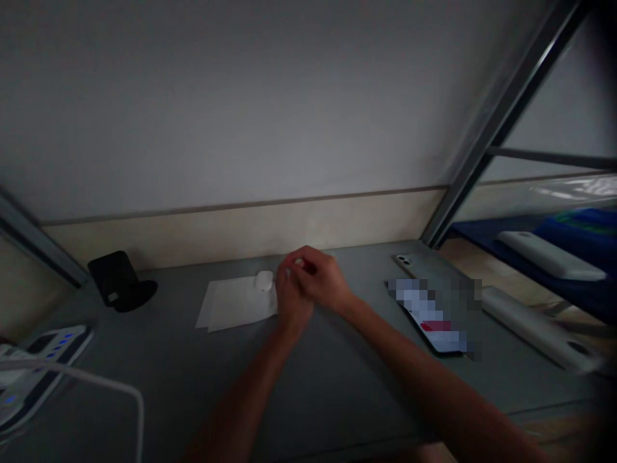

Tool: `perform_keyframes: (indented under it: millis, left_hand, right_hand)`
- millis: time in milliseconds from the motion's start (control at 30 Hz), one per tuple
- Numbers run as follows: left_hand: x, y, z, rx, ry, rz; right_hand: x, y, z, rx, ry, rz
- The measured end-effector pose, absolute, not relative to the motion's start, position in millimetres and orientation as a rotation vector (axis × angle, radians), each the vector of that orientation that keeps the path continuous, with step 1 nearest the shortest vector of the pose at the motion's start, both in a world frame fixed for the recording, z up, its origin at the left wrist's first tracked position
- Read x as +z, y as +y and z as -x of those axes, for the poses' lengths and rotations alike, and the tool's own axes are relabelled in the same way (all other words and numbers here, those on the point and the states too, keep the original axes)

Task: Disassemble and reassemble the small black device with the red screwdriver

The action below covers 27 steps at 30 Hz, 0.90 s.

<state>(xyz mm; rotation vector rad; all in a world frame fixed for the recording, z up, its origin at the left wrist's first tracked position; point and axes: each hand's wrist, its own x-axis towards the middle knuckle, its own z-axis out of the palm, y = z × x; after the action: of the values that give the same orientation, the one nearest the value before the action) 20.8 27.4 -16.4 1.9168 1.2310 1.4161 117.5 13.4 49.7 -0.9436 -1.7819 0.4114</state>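
Note:
My left hand (292, 301) and my right hand (328, 280) meet above the grey desk, touching each other. Fingers of both are curled and pinched together. A small pale spot shows between the fingertips, too blurred to name. Just left of my left hand, a small white rounded case (263, 281), like an earbud case, rests on overlapping sheets of white paper (236, 308). The right edge of the paper is hidden behind my left hand.
A black stand (113, 283) is at the back left. A power strip (43, 366) with blue lights and a white cable (110, 384) lie front left. Right are a lit phone (429, 315), a long grey-white object (535, 328) and a metal post (501, 122). A wall (241, 128) rises behind the desk (183, 386).

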Motion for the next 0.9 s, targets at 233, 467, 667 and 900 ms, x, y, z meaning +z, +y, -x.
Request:
perform_keyframes:
  millis: [233,467,667,900]
  left_hand:
    - [-3.4,16.4,-25.5,1.677,1.487,-2.141]
    - [2.3,16.7,-24.0,1.632,1.509,-2.235]
    - [2.6,17.3,-22.2,1.674,1.498,-2.268]
    - [6.7,14.4,-24.3,1.663,1.506,-2.291]
  right_hand:
    - [34.4,31.1,-175.8,0.492,-1.472,1.136]
    - [36.6,28.3,-171.6,0.651,-1.570,1.003]
    - [36.5,31.0,-173.8,0.747,-1.574,0.978]
    - [32.9,35.6,-189.8,0.507,-1.712,1.130]
